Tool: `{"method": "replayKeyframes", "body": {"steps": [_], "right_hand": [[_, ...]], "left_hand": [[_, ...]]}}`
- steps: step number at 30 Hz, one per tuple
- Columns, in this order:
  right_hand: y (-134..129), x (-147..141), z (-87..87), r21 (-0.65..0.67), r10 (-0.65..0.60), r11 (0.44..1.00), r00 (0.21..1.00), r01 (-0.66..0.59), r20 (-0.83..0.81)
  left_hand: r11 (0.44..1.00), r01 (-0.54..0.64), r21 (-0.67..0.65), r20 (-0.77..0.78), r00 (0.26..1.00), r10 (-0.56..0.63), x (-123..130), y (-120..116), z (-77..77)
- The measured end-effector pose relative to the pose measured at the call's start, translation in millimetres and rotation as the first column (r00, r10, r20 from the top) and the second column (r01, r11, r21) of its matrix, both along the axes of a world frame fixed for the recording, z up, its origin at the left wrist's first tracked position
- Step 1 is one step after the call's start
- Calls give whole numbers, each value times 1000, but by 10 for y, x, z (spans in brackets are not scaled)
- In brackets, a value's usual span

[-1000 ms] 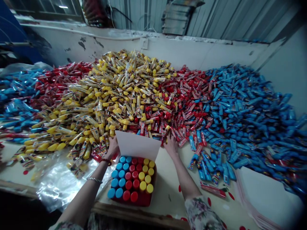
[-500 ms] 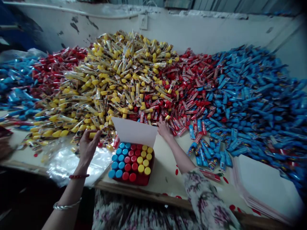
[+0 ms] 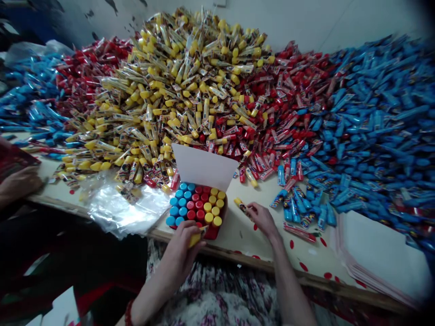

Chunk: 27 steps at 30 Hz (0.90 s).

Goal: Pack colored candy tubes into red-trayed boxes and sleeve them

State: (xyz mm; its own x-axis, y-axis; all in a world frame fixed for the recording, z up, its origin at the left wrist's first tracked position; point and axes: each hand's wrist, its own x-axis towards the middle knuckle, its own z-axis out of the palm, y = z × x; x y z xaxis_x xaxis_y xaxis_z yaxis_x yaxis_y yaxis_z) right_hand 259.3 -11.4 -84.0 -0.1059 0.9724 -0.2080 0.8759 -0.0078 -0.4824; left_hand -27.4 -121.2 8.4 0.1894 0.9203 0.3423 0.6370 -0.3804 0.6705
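Note:
An open box (image 3: 213,232) with a raised white flap (image 3: 204,168) stands at the table's front edge. Its upright tubes show blue caps (image 3: 174,211) on the left, red caps (image 3: 190,214) in the middle and yellow caps (image 3: 216,221) on the right. At the box's front edge, my left hand (image 3: 181,253) is closed around a yellow-capped tube (image 3: 195,240). To the right of the box, my right hand (image 3: 261,218) pinches another yellow-capped tube (image 3: 242,207), its yellow end pointing up and left.
Behind the box rise heaps of yellow (image 3: 183,86), red (image 3: 282,95) and blue tubes (image 3: 384,122). Clear plastic bags (image 3: 125,213) lie left. White card sheets (image 3: 380,253) are stacked at right. Another person's hand (image 3: 22,184) is at the far left.
My left hand has moved from the yellow heap to the box's front with its tube. My right hand has drawn back from the heap and now holds a yellow-capped tube. The view has shifted.

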Motion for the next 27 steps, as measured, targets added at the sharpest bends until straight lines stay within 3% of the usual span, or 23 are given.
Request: {"method": "replayKeyframes", "body": {"steps": [3, 6, 11, 15, 17, 19, 22, 27], "right_hand": [[-162, -32, -6, -5, -54, 998, 995, 55, 83], [-35, -183, 91, 68, -63, 996, 980, 51, 191], [232, -427, 188, -60, 123, 992, 963, -111, 241], [253, -377, 182, -74, 145, 988, 973, -134, 179], [196, -250, 192, -45, 75, 996, 996, -73, 52], [87, -96, 210, -55, -59, 997, 977, 49, -207], [-157, 70, 243, -151, -268, 963, 798, 221, -539], [-616, -60, 285, -286, -377, 926, 586, 246, -717]], "left_hand": [[999, 18, 30, -145, 989, -14, 108, 16, -237], [1000, 7, -5, -161, 987, -8, 115, 23, -381], [998, -67, 6, -126, 990, 67, 53, -51, -431], [995, -84, 58, -129, 987, 91, 15, -114, -402], [992, -103, 71, -149, 983, 112, 11, -121, -370], [989, -116, 86, -187, 974, 131, 17, -110, -340], [989, -100, 110, -257, 958, 125, 32, -76, -328], [994, 106, 18, -431, 898, -88, 50, -62, -367]]}}
